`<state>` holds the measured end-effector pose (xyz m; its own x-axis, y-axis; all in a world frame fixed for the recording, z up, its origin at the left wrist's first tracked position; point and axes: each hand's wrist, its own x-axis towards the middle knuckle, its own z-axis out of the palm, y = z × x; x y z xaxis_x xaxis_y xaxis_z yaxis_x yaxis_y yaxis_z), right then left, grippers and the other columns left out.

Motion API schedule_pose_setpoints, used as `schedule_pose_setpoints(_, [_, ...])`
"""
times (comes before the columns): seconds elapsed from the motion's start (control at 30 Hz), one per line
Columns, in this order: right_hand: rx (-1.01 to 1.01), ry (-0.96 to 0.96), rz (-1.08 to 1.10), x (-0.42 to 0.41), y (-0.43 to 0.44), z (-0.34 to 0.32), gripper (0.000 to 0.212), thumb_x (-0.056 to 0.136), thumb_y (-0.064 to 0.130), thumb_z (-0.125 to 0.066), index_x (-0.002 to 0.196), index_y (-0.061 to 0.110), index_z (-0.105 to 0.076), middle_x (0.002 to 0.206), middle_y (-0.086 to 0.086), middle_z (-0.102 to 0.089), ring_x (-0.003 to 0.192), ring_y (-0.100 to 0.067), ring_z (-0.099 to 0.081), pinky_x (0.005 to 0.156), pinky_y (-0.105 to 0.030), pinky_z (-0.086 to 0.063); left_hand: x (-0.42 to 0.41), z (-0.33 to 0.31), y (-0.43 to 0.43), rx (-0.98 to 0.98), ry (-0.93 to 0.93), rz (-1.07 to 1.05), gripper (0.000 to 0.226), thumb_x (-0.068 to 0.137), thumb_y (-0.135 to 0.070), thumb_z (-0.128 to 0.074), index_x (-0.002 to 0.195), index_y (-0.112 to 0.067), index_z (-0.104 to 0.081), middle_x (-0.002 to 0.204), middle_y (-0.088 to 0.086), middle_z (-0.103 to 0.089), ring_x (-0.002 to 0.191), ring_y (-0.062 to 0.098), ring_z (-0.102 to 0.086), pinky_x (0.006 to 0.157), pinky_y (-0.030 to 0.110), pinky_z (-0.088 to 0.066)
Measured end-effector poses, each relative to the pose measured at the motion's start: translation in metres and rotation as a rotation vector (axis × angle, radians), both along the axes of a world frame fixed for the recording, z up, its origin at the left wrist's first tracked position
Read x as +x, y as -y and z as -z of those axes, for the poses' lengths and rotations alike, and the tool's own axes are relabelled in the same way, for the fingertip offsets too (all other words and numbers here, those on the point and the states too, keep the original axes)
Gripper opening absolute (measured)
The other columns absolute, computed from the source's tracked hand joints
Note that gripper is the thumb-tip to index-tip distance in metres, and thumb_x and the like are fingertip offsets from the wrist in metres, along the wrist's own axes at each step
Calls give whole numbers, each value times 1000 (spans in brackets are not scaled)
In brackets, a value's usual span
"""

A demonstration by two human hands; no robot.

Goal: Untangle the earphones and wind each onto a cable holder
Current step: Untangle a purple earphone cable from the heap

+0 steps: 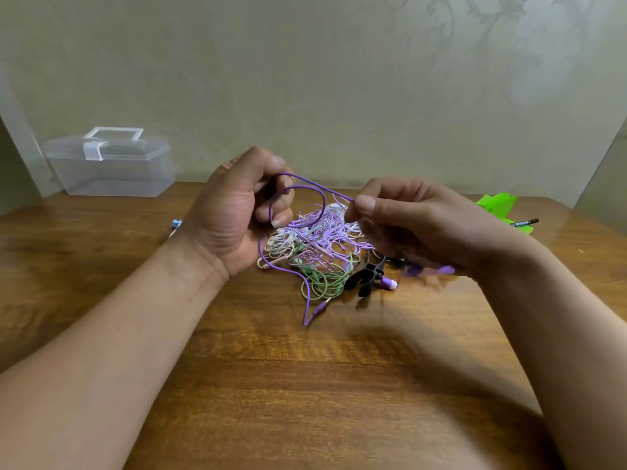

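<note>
A tangle of earphone cables (319, 245) in light purple, green and pinkish white lies in the middle of the wooden table (305, 385). A dark purple cable (317, 187) rises from it, stretched between both hands. My left hand (237, 212) holds the cable with curled fingers, and a loop hangs below them. My right hand (407, 225) pinches the same cable between thumb and forefinger. The cable's plug (317, 312) lies on the table in front of the tangle. A black cable holder (366, 276) lies beside a purple earbud (388, 283) under my right hand.
A clear plastic box (112, 164) with a handle stands at the back left against the wall. A bright green item (498, 206) and a dark pen (524, 222) lie at the back right. A small blue object (176, 224) peeks out behind my left wrist.
</note>
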<state>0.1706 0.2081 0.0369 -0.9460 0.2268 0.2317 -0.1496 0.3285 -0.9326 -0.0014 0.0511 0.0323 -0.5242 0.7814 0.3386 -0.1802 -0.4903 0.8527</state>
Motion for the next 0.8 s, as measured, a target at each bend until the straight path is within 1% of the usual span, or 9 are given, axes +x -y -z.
schedule_pose_setpoints(0.1, [6,-61,94,-1,-7,0,18,89,30,-67,80,16,-76,96,-5,-74,92,-13,-66,94,-35,-48,2,0,-1,-9,7,-16,47,97,-8,-43,52,-20,-52,59,-1,-41,51,13,-27,48,24,-38])
schedule_pose_setpoints(0.2, [-116,-111,-21,5,-16,-2,17,80,30,-80,71,18,-72,100,-8,-76,112,-29,-64,109,-49,-43,-5,-1,4,14,79,69,48,94,-10,-40,49,-23,-46,54,-5,-37,50,12,-31,52,22,-44])
schedule_pose_setpoints(0.27, [-117,-136,-61,9,-19,-4,28,73,41,-88,71,19,-70,95,-7,-72,108,-29,-63,101,-50,-45,-12,1,11,9,31,279,38,88,-13,-45,52,-23,-44,52,-7,-38,49,11,-35,55,24,-49])
schedule_pose_setpoints(0.4, [121,-190,152,10,-13,-9,21,87,31,-75,80,12,-76,71,6,-71,73,-5,-65,74,-16,-45,-7,14,15,-87,-215,728,32,88,-15,-66,66,-13,-42,60,6,-56,55,23,-57,66,48,-59])
schedule_pose_setpoints(0.47, [133,-213,203,12,-11,-13,23,87,28,-68,88,6,-75,56,12,-60,53,-1,-50,55,-13,-36,2,16,15,-178,-409,796,25,91,-17,-64,69,-10,-55,68,14,-66,60,29,-64,68,67,-48])
schedule_pose_setpoints(0.5, [113,-223,207,12,-11,-13,22,88,28,-68,91,8,-76,53,11,-54,49,-5,-40,49,-16,-29,5,15,16,-244,-500,802,21,94,-20,-62,75,-10,-65,77,17,-71,66,31,-67,71,68,-46])
schedule_pose_setpoints(0.6, [-42,-225,125,9,-12,-14,29,102,27,-58,90,15,-81,66,-4,-63,52,-15,-45,46,-21,-32,15,10,15,-377,-662,711,34,102,-33,-53,98,-10,-79,99,15,-77,83,29,-71,77,42,-57])
schedule_pose_setpoints(0.7, [-140,-195,44,6,-7,-15,39,100,28,-48,79,11,-75,71,-10,-66,58,-22,-60,51,-27,-46,19,7,9,-345,-686,380,46,98,-47,-54,83,-11,-78,86,15,-76,74,27,-69,70,34,-57])
schedule_pose_setpoints(0.8, [-165,-234,5,4,0,-13,24,94,20,-54,75,5,-55,63,-8,-52,58,-26,-59,56,-30,-49,16,10,1,-185,-647,62,33,96,-34,-60,74,-9,-61,65,9,-59,57,20,-52,55,28,-45])
